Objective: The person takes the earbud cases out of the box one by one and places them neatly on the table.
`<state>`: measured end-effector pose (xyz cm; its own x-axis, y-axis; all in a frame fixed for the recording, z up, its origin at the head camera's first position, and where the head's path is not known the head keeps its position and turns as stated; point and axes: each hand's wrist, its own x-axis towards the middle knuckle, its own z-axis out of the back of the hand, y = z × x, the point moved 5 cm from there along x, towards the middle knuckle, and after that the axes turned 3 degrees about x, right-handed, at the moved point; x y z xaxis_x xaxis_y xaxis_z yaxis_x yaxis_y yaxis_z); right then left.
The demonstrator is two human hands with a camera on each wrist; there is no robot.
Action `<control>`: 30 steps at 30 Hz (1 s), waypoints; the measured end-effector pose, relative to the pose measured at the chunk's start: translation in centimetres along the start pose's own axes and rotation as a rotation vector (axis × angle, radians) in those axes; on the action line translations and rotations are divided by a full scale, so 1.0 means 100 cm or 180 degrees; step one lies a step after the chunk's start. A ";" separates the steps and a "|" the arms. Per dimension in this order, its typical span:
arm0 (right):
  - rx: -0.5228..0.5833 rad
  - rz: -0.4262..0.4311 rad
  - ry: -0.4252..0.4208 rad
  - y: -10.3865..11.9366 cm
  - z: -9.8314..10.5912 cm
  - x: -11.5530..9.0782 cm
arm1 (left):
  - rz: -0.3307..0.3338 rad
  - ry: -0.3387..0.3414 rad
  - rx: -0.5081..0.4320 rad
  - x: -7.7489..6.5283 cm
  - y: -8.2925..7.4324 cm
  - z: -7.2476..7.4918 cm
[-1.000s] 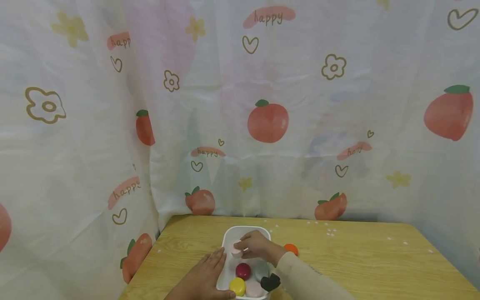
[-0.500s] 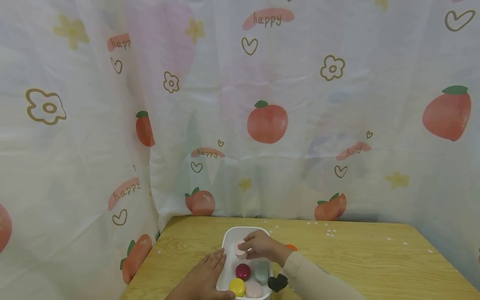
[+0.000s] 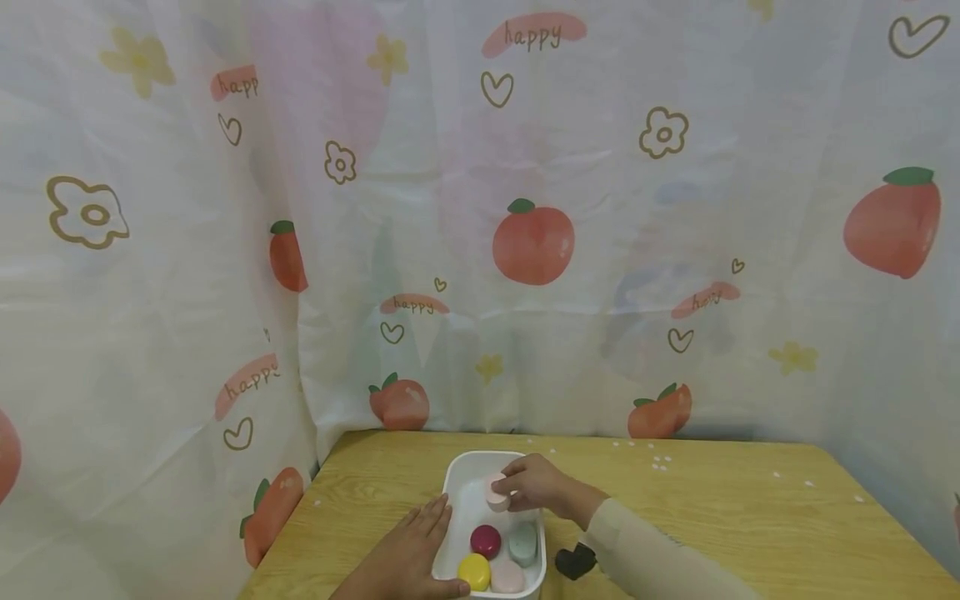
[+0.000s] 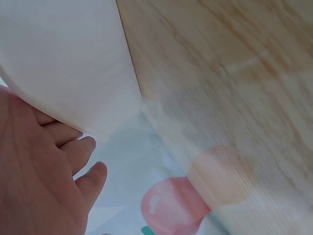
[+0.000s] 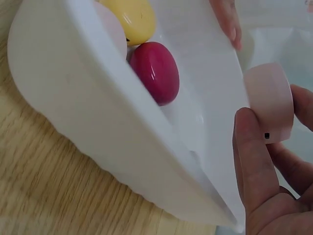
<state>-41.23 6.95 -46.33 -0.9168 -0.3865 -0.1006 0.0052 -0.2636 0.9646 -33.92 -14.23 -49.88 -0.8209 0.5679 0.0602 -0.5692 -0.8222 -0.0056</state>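
My left hand [image 3: 408, 550] rests on the left side of a white plastic box [image 3: 542, 533], fingers fairly straight along its wall and thumb over the near rim. In the left wrist view, the left fingers [image 4: 78, 152] touch the box's outer wall [image 4: 63, 58]. Above the box's far right part, my right hand [image 3: 543, 485] pinches a pale pink, short round piece [image 3: 497, 493] between thumb and fingers. The right wrist view shows this pink piece [image 5: 269, 100] edge-on, with a small dark square mark. Its kind is unclear.
Inside the box lie a dark red round piece [image 3: 486, 542], a yellow one [image 3: 475, 573], a grey-green one [image 3: 522, 544] and another pale pink one [image 3: 507, 577]. A black piece [image 3: 575, 562] shows below the right forearm. A patterned curtain [image 3: 585, 250] hangs behind the wooden table [image 3: 712, 500].
My right hand has moved right and slightly up with the pink piece, towards the box's right wall. The black piece shifted right alongside the forearm. An orange round thing is now hidden. My left hand stays.
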 end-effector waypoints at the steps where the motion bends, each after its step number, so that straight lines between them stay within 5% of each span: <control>1: 0.0001 0.0008 0.0000 0.000 0.002 0.000 | 0.0007 0.0003 0.0010 0.000 0.000 0.000; 30: 0.0042 0.0108 -0.0130 -0.011 0.061 -0.020 | 0.0140 0.0089 -0.0020 0.003 0.001 -0.004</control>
<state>-41.87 13.37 -45.76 -0.9318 -0.3584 -0.0581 0.0315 -0.2392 0.9705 -34.19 -14.12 -50.21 -0.8460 0.5322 0.0319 -0.5328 -0.8461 -0.0139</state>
